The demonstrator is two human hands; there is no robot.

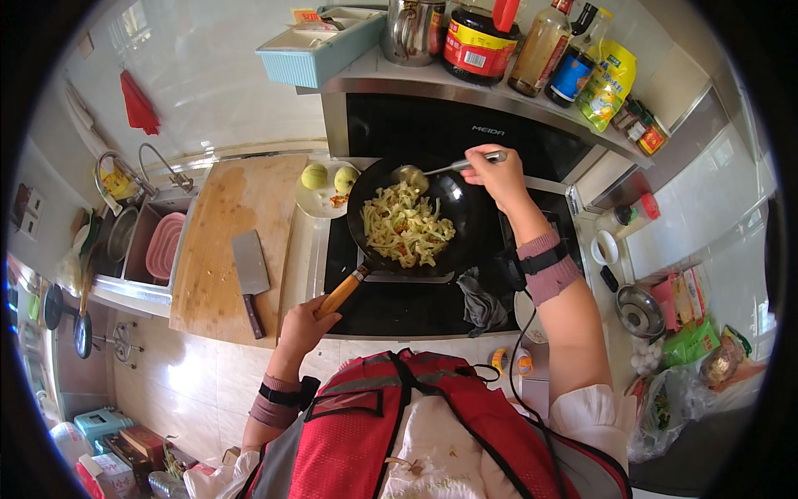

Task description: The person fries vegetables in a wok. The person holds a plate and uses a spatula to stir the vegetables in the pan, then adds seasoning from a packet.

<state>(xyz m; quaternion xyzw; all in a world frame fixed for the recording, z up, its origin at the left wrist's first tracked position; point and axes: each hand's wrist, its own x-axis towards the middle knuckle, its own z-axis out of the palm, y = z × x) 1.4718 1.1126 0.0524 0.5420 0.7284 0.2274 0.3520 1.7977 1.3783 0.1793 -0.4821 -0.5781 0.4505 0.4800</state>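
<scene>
A black wok (460,198) sits on the black glass stove, holding chopped cauliflower (405,227) with bits of orange-red. My left hand (305,325) is closed around the wok's wooden handle (341,292). In my right hand (495,171) is a metal ladle (413,178) by its handle; the ladle's bowl rests at the far side of the food, inside the wok. Left of the wok, a white plate (307,201) bears two round green fruits or vegetables (314,176) and some red and pale bits.
A cleaver (251,262) lies on the wooden cutting board (209,249), beside the sink (134,265). A grey cloth (480,302) lies on the stove's front right. Bottles and a jar (480,47) stand on the shelf (399,78) above. A metal bowl (640,312) is at right.
</scene>
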